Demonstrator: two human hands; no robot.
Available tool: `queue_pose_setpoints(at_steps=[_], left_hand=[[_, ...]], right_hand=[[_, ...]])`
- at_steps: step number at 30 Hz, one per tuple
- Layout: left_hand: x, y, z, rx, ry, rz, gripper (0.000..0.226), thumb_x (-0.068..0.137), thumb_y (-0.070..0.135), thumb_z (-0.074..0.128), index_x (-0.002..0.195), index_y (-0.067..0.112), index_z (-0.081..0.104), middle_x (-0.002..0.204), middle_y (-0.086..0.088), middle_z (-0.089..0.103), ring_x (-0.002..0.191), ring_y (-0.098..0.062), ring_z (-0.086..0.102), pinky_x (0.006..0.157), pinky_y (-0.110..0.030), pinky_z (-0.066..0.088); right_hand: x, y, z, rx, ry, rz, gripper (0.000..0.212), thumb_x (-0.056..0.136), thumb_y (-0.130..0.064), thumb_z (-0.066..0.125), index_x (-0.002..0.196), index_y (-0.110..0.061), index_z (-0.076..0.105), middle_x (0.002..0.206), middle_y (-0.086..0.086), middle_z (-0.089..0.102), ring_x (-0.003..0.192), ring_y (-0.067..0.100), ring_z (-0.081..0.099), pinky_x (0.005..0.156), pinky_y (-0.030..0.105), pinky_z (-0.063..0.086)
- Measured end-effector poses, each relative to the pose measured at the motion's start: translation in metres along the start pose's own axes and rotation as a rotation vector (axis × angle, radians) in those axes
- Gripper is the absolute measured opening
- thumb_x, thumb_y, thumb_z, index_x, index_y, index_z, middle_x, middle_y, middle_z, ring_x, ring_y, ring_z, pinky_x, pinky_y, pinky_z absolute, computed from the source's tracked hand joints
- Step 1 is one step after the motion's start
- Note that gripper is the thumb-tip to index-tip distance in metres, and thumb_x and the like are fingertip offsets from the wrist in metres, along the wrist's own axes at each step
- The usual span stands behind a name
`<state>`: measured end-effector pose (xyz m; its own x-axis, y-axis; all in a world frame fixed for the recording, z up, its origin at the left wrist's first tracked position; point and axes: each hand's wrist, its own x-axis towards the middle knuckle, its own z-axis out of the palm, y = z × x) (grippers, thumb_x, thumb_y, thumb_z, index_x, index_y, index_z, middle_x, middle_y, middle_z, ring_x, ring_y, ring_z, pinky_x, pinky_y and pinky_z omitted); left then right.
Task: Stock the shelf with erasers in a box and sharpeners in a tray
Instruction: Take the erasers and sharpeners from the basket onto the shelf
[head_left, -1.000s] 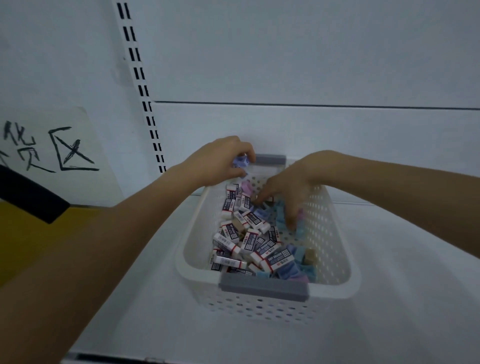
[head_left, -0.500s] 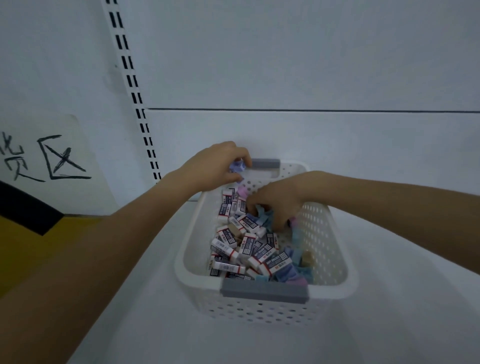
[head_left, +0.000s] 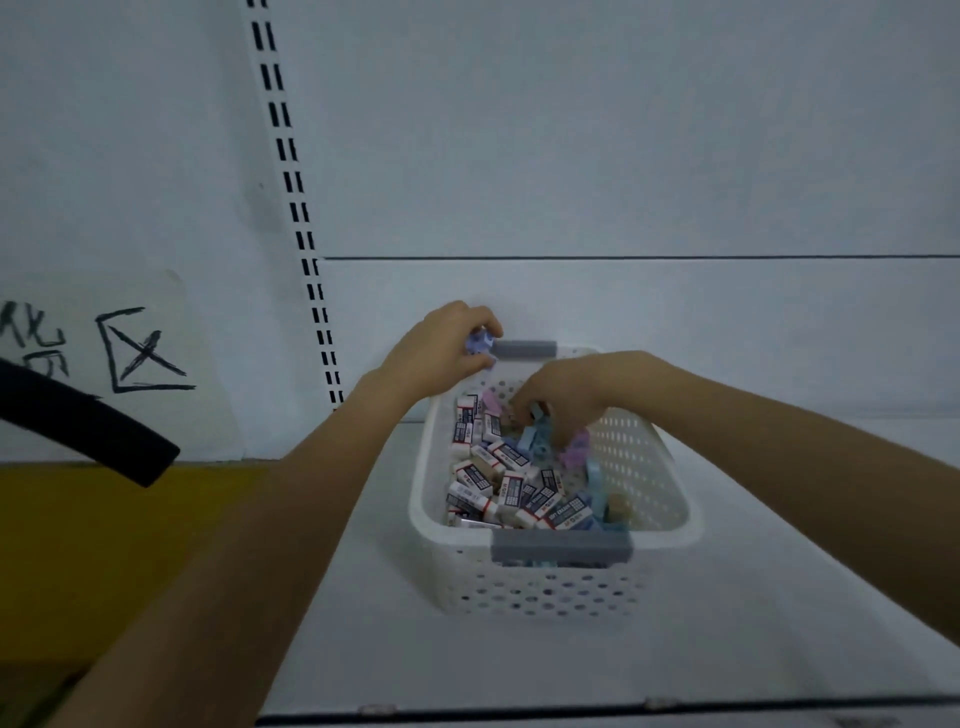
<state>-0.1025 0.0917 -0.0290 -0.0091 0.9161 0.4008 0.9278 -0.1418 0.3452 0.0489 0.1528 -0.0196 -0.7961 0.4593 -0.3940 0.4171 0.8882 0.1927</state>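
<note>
At the far left a paper sign (head_left: 104, 353) with handwritten marks hangs on the back wall, a black strap (head_left: 88, 431) crosses below it, and a yellow surface (head_left: 104, 545) lies nearer; the strap reaches further into view than a second ago. Right of these the slotted upright (head_left: 296, 208) runs up the wall. The left hand (head_left: 441, 348) sits at the far left corner of the basket (head_left: 670, 483), just beside the far handle (head_left: 524, 349), its fingers and thumb clenched round a lilac piece (head_left: 480, 344), as they were a second ago. The basket stands on the white shelf (head_left: 779, 597) against the back wall and has not shifted. Inside it the erasers (head_left: 498, 483), in printed sleeves, are heaped along the left side, and the pastel pieces (head_left: 576, 447) lie toward the right. The right hand (head_left: 561, 395) hangs over the far middle of the heap. A second ago its fingers reached straight down among the pastel pieces; they have since curled inward, knuckles up, with the tips sunk among pale blue and lilac ones, and whether they grasp one cannot be told. The near handle (head_left: 561, 546) spans the basket's near rim, with neither hand on it
</note>
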Motion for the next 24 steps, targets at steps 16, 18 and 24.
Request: queue_pose_setpoints(at_steps=[16, 18, 24], left_hand=[[0.014, 0.050, -0.033, 0.249, 0.100, 0.057, 0.026, 0.086, 0.019, 0.059, 0.112, 0.014, 0.056, 0.109, -0.009, 0.052, 0.094, -0.024, 0.054, 0.076, -0.028, 0.041], [0.018, 0.069, -0.034, 0.293, 0.080, 0.075, 0.026, 0.087, 0.019, 0.058, 0.112, 0.015, 0.056, 0.111, -0.009, 0.052, 0.096, -0.025, 0.054, 0.079, -0.031, 0.043], [0.034, 0.155, -0.013, 0.287, 0.075, 0.134, 0.027, 0.088, 0.017, 0.057, 0.114, 0.012, 0.055, 0.112, -0.012, 0.052, 0.098, -0.027, 0.054, 0.081, -0.032, 0.043]], right_hand=[[-0.069, 0.023, -0.023, 0.408, 0.565, 0.127, 0.018, 0.079, -0.016, 0.066, 0.094, -0.020, 0.058, 0.094, 0.001, 0.059, 0.066, 0.012, 0.058, 0.065, 0.026, 0.048], [-0.085, 0.030, -0.017, 0.365, 0.598, 0.150, 0.019, 0.078, -0.016, 0.066, 0.095, -0.021, 0.058, 0.094, 0.001, 0.057, 0.077, 0.018, 0.057, 0.072, 0.032, 0.050], [-0.157, 0.069, 0.030, 0.313, 0.579, 0.257, 0.020, 0.077, -0.016, 0.064, 0.095, -0.020, 0.057, 0.094, 0.003, 0.054, 0.086, 0.022, 0.051, 0.076, 0.037, 0.048]])
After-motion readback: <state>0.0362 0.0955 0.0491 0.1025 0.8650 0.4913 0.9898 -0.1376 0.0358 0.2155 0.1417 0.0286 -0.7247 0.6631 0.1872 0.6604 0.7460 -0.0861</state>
